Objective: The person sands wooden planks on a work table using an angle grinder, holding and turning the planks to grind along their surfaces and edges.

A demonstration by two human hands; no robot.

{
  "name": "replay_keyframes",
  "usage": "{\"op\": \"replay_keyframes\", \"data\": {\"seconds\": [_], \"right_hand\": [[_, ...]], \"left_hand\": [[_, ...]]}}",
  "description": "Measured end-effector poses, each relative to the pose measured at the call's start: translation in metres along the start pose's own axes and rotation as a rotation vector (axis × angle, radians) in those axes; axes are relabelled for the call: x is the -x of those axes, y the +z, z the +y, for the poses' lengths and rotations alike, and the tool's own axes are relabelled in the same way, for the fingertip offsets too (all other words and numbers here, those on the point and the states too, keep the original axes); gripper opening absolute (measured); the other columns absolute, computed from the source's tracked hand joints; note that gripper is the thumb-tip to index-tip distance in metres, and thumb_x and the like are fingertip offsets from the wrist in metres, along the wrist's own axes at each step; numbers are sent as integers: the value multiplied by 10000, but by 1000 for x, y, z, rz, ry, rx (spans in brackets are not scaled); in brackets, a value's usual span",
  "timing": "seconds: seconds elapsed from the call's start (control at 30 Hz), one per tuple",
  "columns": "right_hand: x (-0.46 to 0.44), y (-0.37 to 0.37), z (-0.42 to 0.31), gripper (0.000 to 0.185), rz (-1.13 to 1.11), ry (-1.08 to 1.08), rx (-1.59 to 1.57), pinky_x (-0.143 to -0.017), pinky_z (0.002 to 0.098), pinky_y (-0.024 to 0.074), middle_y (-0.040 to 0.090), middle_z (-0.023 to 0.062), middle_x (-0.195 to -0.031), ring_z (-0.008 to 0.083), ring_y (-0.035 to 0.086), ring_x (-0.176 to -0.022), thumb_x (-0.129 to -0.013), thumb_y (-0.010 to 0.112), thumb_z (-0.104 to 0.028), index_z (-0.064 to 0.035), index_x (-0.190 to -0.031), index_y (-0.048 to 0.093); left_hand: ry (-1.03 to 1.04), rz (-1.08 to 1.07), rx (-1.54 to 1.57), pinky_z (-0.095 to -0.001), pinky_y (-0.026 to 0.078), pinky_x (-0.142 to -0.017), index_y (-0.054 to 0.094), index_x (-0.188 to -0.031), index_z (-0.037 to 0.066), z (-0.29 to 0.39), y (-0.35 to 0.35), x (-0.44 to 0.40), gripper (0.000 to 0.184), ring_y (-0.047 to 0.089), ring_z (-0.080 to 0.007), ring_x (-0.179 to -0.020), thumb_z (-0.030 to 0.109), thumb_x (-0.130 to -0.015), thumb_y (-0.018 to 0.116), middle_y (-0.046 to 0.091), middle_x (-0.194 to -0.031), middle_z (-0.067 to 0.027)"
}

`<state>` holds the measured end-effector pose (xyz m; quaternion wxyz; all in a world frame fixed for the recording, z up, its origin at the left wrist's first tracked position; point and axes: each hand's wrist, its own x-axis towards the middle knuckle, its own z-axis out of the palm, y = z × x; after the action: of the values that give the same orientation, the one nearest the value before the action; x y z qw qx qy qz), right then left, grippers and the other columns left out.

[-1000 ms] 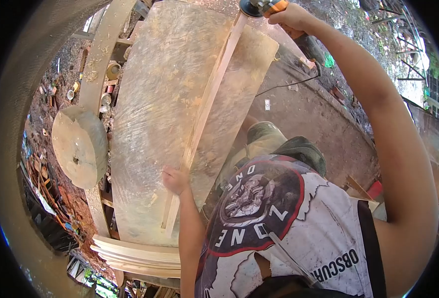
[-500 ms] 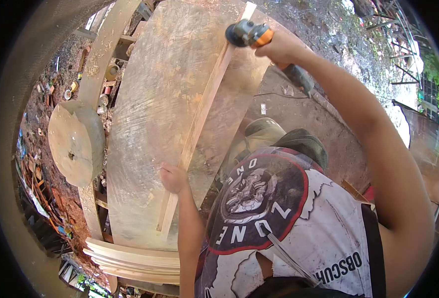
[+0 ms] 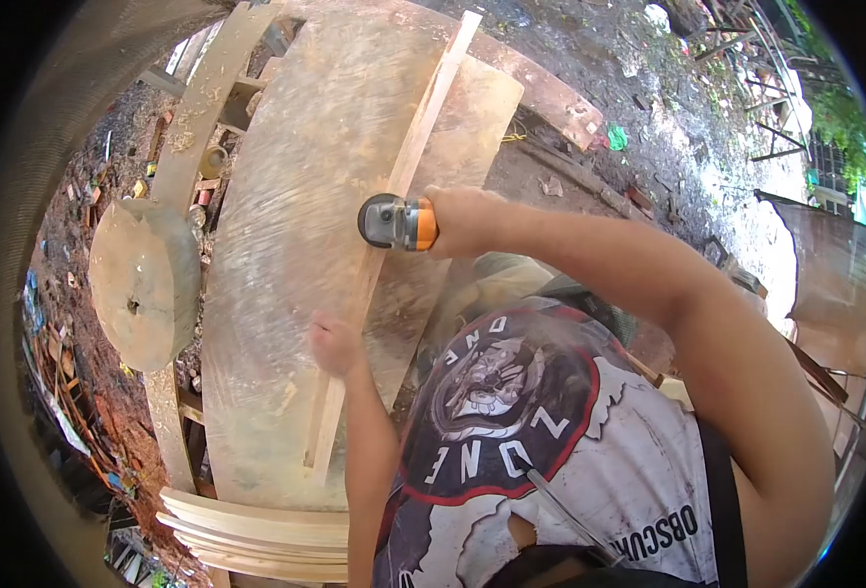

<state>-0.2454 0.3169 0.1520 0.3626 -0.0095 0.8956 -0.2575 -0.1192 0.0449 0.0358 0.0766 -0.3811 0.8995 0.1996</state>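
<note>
The right hand clamps the grinder over the wooden strip; the left hand (partly hidden) seems closed on the strip's near part. A slack hold could let it skid across the worktop.

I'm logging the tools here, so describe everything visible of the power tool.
The power tool has a dark round disc in front, a grey metallic-looking head and an orange collar; the right hand, gripping it behind the collar, hides the rest. It points leftward in the picture, disc above the wooden strip; contact is unclear.
</note>
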Motion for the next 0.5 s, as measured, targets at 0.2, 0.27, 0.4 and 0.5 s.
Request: {"op": "replay_keyframes", "data": {"seconds": [0.2,0.27,0.4,0.5], "right_hand": [[-41,-67,42,435,-26,92,-133,-784,385,557,715,129,-889,276,693,-828,-691,782,-162,-49,-1093,659],[-51,-84,63,449,92,49,-117,-753,387,557,724,153,-891,282,702,-806,-689,788,-220,-51,-1095,697],[-67,-133,79,399,176,169,-89,-737,368,540,714,119,-853,254,686,-776,-678,794,-251,-58,-1022,732],[-83,-150,96,400,158,168,-126,-731,359,537,713,106,-846,239,678,-759,-671,798,-262,-67,-1017,747]], "left_hand": [[-19,35,8,-600,477,-772,708,-922,-13,-4,5,-3,552,643,-505,-884,413,-1038,377,696,-936,-279],[21,96,-18,-603,468,-761,699,-899,-26,-15,11,-3,551,635,-511,-868,401,-1039,379,689,-918,-286],[28,108,-60,-606,455,-742,697,-896,-37,-15,14,-4,555,628,-515,-848,397,-1042,384,682,-910,-299],[26,104,-36,-602,442,-714,674,-861,-50,-25,15,-3,545,615,-518,-822,386,-1044,404,665,-875,-310]]}}
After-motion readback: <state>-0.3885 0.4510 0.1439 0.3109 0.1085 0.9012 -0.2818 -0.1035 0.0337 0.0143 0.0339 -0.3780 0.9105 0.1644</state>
